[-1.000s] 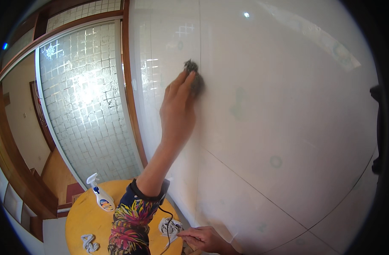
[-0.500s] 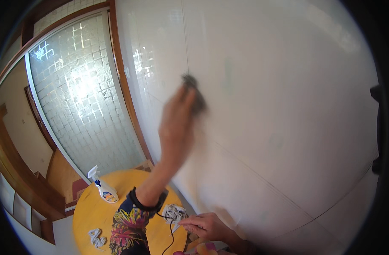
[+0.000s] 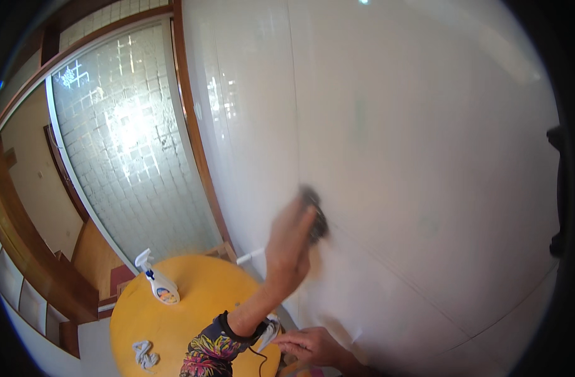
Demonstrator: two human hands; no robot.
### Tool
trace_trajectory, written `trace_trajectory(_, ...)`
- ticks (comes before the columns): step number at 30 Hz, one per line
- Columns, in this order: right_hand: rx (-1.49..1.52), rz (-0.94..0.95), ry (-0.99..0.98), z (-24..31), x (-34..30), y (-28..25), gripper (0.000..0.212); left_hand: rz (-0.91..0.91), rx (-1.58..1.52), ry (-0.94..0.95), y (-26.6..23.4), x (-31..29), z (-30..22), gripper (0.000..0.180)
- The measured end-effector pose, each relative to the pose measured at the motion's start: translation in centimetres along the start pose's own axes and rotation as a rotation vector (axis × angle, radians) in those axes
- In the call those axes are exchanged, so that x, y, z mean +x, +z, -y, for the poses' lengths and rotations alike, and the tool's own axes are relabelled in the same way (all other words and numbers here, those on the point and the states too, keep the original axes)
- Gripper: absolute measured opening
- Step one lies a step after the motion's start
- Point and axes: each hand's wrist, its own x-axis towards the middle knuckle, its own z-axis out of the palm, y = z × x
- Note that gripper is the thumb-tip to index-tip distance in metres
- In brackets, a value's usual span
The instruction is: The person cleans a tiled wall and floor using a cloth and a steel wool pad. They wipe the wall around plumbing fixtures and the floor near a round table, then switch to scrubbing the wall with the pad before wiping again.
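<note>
My left hand point(image 3: 289, 242), blurred by motion, is closed around a dark steel wool scourer point(image 3: 314, 215). It presses the scourer against the glossy white wall point(image 3: 413, 151), close to a seam between panels. A floral sleeve and a black wristband show on that arm. Lower down, my right hand point(image 3: 312, 345) has its fingers stretched toward a whitish cloth point(image 3: 271, 328) on the round yellow table point(image 3: 206, 283). The fingers appear to hold nothing. My left sleeve partly covers this cloth.
A white spray bottle point(image 3: 157, 279) stands on the table. Nearer lies a small crumpled grey-white cloth point(image 3: 145, 355). A patterned glass sliding door point(image 3: 124, 138) with a wooden frame is at the left. A thin dark cord point(image 3: 260, 359) hangs near my left wrist.
My left hand and the scourer have moved down the wall and slightly right. My right hand stays near the cloth by the table edge. The view has shifted a little.
</note>
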Motion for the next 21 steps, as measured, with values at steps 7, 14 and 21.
trace_trajectory(7, 0.040, -0.083, -0.058, 0.3, -0.2, 0.0, 0.020, -0.013, 0.129, -0.196, -0.9, 5.8, 1.5, 0.051)
trace_trajectory(14, 0.046, -0.136, -0.070, 1.3, -0.9, -0.8, 0.021, -0.175, 0.060, 0.181, 0.1, 16.3, 0.0, 0.054)
trace_trajectory(21, 0.060, -0.118, -0.053, 1.5, -1.1, -1.0, 0.023, -0.232, 0.103, 0.148, 0.3, 17.0, -1.0, 0.048)
